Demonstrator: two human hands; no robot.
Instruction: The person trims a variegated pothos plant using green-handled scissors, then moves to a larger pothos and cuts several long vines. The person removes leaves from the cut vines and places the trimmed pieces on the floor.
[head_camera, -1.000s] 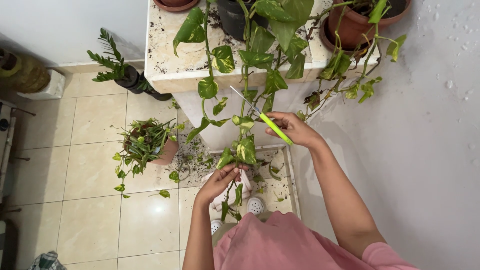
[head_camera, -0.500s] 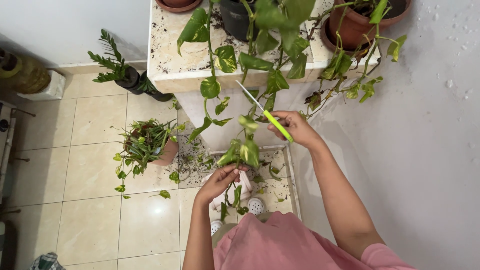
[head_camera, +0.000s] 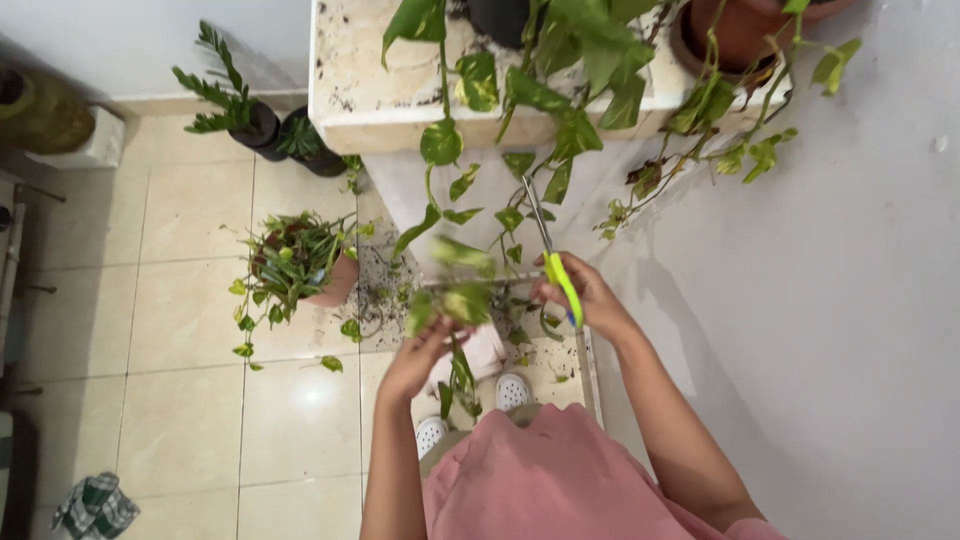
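Right hand (head_camera: 585, 297) clenched on green-handled scissors (head_camera: 553, 262), blades pointing up into trailing vine (head_camera: 510, 215) hanging off stone ledge (head_camera: 360, 110). Left hand (head_camera: 422, 352) gripping blurred vine piece (head_camera: 455, 300) below, just left of scissors. Potted plant (head_camera: 300, 265) on tiled floor (head_camera: 190, 330) to left. White shoes (head_camera: 512, 390) beneath hands.

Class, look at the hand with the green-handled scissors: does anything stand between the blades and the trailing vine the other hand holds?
Nothing visible does. The scissors in the right hand point up among the vine leaves; the left hand grips the blurred vine below.
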